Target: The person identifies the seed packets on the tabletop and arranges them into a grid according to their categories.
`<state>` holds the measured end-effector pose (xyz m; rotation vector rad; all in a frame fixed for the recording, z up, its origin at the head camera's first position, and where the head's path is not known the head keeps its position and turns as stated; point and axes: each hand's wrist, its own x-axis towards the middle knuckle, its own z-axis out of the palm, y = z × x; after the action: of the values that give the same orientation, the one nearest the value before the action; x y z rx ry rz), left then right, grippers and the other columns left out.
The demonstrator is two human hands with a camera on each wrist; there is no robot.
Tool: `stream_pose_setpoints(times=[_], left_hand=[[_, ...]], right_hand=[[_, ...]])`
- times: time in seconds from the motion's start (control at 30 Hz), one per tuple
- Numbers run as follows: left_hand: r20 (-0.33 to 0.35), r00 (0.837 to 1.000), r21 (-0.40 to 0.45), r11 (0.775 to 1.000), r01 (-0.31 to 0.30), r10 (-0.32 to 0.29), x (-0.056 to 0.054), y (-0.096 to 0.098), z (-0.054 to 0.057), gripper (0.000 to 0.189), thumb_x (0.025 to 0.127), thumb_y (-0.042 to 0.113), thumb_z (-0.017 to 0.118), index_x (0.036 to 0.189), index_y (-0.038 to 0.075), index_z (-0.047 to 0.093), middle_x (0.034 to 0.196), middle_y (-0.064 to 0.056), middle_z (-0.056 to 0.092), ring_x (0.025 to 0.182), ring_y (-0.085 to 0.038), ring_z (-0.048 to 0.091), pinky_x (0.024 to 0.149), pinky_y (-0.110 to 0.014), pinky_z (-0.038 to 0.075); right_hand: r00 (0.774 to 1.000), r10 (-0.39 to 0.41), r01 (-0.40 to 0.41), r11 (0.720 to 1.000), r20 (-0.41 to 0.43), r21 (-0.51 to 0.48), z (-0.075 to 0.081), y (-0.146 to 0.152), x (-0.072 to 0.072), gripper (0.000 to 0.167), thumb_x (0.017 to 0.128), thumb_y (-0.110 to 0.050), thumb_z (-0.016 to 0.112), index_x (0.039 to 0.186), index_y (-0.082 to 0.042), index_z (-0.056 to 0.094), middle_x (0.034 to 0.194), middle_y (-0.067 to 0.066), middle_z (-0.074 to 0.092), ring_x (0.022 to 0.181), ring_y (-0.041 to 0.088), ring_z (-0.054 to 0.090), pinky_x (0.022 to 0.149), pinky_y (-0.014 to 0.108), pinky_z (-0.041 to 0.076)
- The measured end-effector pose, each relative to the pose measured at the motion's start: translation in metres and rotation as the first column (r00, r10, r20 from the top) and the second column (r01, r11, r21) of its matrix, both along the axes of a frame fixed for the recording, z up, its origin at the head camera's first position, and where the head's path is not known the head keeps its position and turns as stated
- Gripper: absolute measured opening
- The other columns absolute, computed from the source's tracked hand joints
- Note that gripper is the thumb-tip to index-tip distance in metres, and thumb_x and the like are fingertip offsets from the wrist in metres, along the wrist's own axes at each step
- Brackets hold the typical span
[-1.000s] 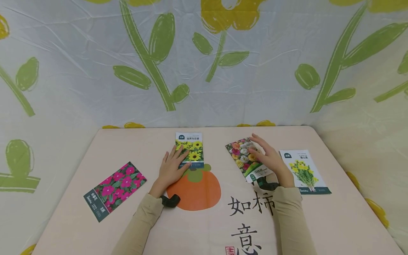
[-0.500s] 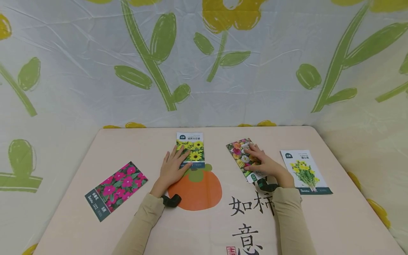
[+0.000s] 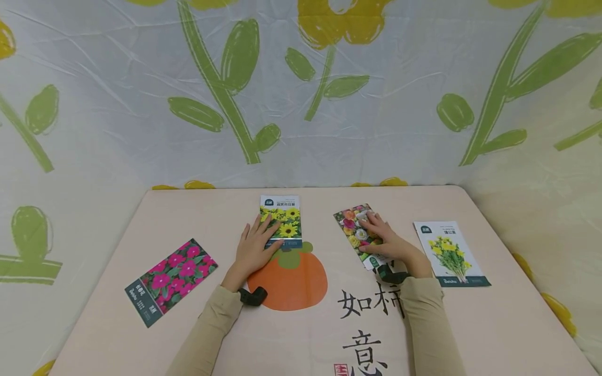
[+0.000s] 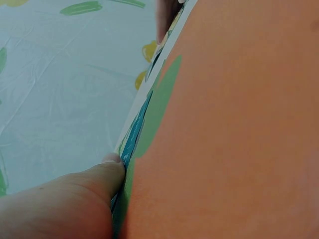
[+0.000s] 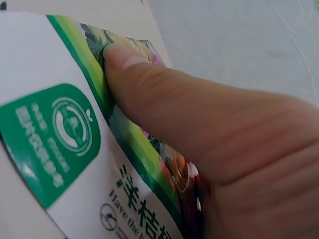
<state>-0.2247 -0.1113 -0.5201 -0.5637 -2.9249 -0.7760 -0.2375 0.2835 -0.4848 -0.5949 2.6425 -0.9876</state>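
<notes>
My left hand (image 3: 254, 250) lies spread over the lower left of a seed packet with yellow daisy-like flowers (image 3: 289, 222). Its thumb (image 4: 107, 174) sits at that packet's teal bottom edge in the left wrist view. On the right, my right hand (image 3: 388, 240) rests on a tilted seed packet of mixed-colour blooms (image 3: 350, 224), fingers toward its top. The right wrist view has the thumb (image 5: 149, 84) across the picture and the white end of this packet (image 5: 75, 164) beside it. The hand hides part of the packet's right side.
A pink-flowered seed packet (image 3: 174, 277) lies slanted at the left. At the far right is a white packet with yellow flowers (image 3: 449, 250), near the right forearm. The cloth (image 3: 301, 344) bears an orange persimmon print and black characters. A flower-patterned curtain (image 3: 376, 136) borders the back.
My right hand has come down, its raised fingers and thumb now lying on the mixed-colour seed packet. The left hand stays in place on its packet.
</notes>
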Motion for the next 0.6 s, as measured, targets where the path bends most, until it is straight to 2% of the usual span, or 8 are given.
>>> stream_pose_setpoints(times=[0.37,0.6], left_hand=[[0.005,1.0,-0.017,1.0,0.004,-0.004,-0.0017,0.0003,-0.0016,0.058,0.102,0.047,0.05,0.152,0.02,0.043,0.162,-0.008,0.025,0.152,-0.033,0.007,0.119,-0.057,0.003],[0.017,1.0,-0.017,1.0,0.003,-0.002,-0.0012,0.0001,-0.0014,0.057,0.102,0.047,0.05,0.152,0.02,0.043,0.162,-0.007,0.025,0.152,-0.032,0.006,0.119,-0.057,0.002]], right_hand=[[0.999,0.005,-0.005,1.0,-0.052,0.0,0.0012,-0.0038,0.0021,0.079,0.091,-0.027,0.073,0.151,0.005,0.033,0.159,0.033,0.005,0.146,0.051,-0.008,0.113,0.066,-0.007],[0.998,-0.01,0.012,1.0,-0.068,0.026,0.002,-0.0087,0.0031,0.079,0.092,-0.032,0.07,0.151,0.004,0.032,0.159,0.033,0.006,0.146,0.051,-0.006,0.114,0.067,-0.003]])
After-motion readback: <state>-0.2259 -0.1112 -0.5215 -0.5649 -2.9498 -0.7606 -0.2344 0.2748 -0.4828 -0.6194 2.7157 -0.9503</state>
